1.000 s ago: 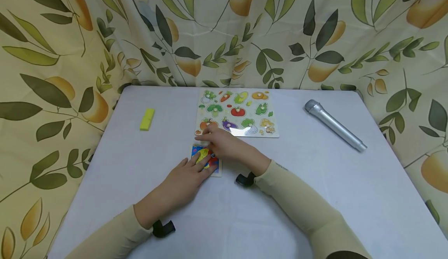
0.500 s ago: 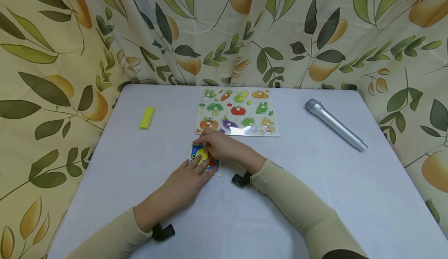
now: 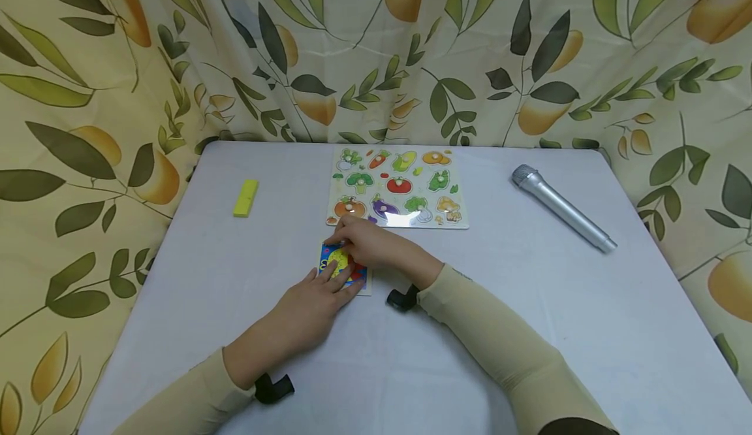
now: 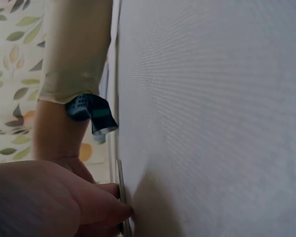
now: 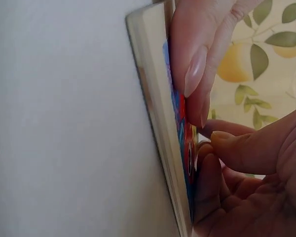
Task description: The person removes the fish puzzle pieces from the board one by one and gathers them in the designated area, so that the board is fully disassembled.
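A small puzzle board (image 3: pixel 325 255) with a pale border and a bright blue, yellow and red picture lies on the white table. My left hand (image 3: pixel 305 307) rests on its lower part with fingers spread and nearly straight. In the left wrist view the left thumb (image 4: pixel 106 210) lies against the board's thin edge. My right hand (image 3: pixel 373 242) covers the board's upper right, fingers bent down onto the picture. The right wrist view shows the right thumb (image 5: pixel 241 150) meeting the curled fingers close against the picture; I cannot tell whether a piece is pinched there.
A vegetable peg puzzle (image 3: pixel 399 185) lies just beyond the hands. A yellow block (image 3: pixel 245 198) is at the back left, and a silver microphone (image 3: pixel 564 209) lies at the right. Behind the table hangs a leaf-patterned curtain (image 3: pixel 376 63).
My right hand has drawn slightly back and left, its extended finger bending down from beside the peg puzzle onto the board's top edge. My left hand stays nearly still on the board.
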{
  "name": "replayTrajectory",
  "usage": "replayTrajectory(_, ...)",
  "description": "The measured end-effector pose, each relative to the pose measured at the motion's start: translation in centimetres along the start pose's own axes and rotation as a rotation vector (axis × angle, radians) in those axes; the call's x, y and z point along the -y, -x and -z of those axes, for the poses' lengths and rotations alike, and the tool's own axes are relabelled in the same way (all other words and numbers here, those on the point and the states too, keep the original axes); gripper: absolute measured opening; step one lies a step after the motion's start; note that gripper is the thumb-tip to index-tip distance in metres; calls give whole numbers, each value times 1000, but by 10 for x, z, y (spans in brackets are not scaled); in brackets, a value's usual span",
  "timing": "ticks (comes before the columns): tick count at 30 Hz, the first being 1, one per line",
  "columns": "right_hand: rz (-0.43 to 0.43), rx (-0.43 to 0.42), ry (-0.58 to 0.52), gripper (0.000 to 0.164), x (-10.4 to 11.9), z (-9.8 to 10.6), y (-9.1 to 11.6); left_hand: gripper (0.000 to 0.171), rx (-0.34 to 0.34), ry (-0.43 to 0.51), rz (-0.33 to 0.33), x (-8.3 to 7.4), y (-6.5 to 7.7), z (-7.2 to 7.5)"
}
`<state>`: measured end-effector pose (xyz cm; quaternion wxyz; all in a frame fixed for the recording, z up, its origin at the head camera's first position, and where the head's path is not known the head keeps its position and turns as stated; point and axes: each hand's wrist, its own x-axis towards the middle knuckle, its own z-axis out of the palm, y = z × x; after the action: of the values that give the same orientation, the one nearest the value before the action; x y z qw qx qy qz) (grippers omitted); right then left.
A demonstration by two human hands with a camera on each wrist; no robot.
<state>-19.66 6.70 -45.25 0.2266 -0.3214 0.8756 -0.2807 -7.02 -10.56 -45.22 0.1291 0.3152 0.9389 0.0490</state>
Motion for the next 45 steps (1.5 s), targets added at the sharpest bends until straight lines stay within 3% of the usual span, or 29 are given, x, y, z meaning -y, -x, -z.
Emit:
replayTrajectory(14,-111,-36,-139,37,7,-2,-3,51,-4,35,1,1,0,3)
replayTrajectory(34,-136,-81,-180,39,14,-3,0,51,-9,47,5,0,-2,3)
replayTrajectory(45,-143,-149,-206,25,18,-5,2,51,-5,49,9,-1,-2,3)
